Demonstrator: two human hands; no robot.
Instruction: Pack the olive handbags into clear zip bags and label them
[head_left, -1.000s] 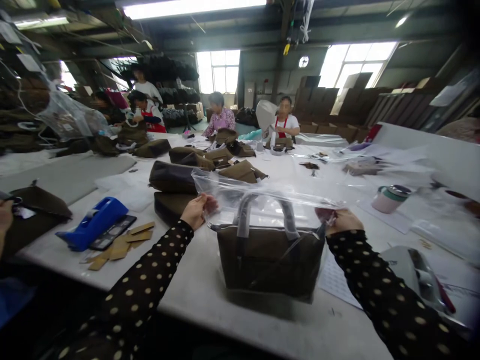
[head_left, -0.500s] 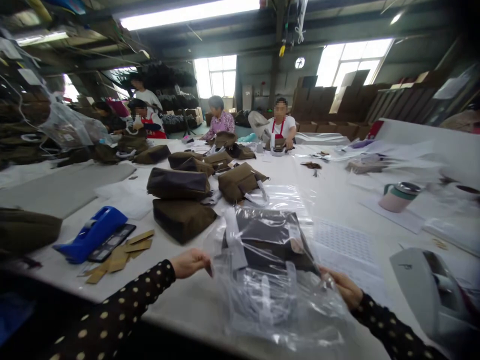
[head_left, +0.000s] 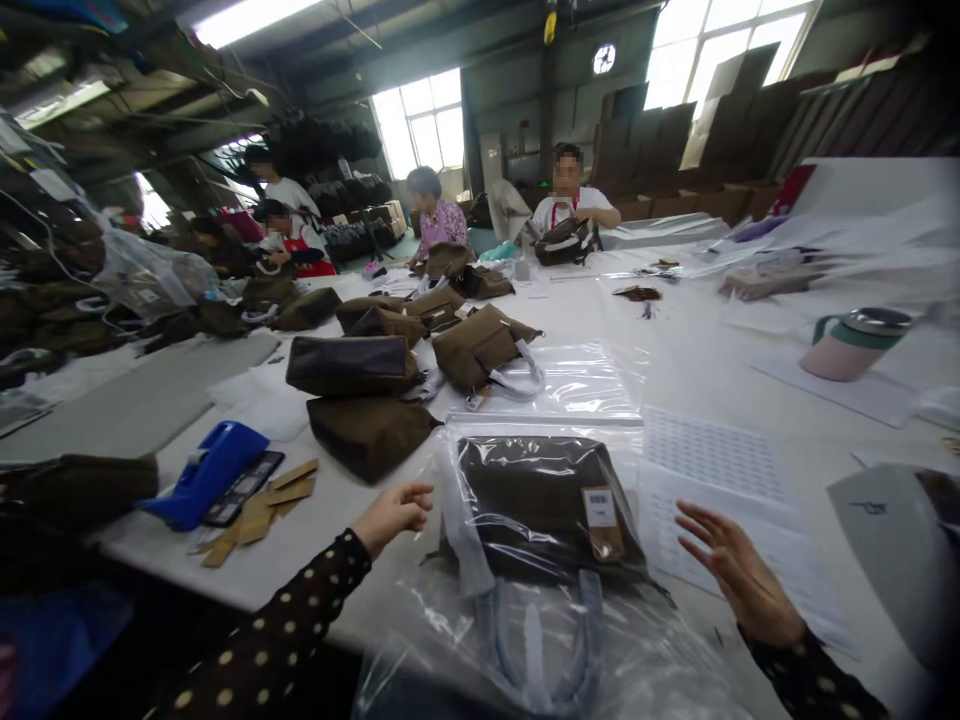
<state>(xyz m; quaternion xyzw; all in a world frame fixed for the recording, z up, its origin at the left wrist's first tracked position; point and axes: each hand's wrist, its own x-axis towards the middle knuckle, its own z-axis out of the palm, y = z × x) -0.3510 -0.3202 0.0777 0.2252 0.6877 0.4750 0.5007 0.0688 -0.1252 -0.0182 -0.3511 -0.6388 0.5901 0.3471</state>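
A dark olive bag [head_left: 525, 500] lies inside a clear plastic bag [head_left: 660, 640] at the table's near edge, its wrapped handles toward me. A tag with a white label [head_left: 600, 508] shows through the plastic. My left hand [head_left: 394, 512] hovers just left of the plastic, fingers apart and holding nothing. To the right, above the printed sheets [head_left: 720, 480], my right hand [head_left: 735, 565] is spread with nothing in it.
Several brown bags [head_left: 352, 367] are heaped beyond. At left are a blue tape dispenser [head_left: 206, 470] and cardboard pieces [head_left: 259, 515]. A pink cup [head_left: 851, 345] and a grey device [head_left: 892, 550] stand at right. People [head_left: 574, 205] sit across the table.
Both hands have let go of the plastic and opened, the right one moving outward. The packed bag lies flatter, its label now visible. The person opposite has raised a bag. The view has shifted.
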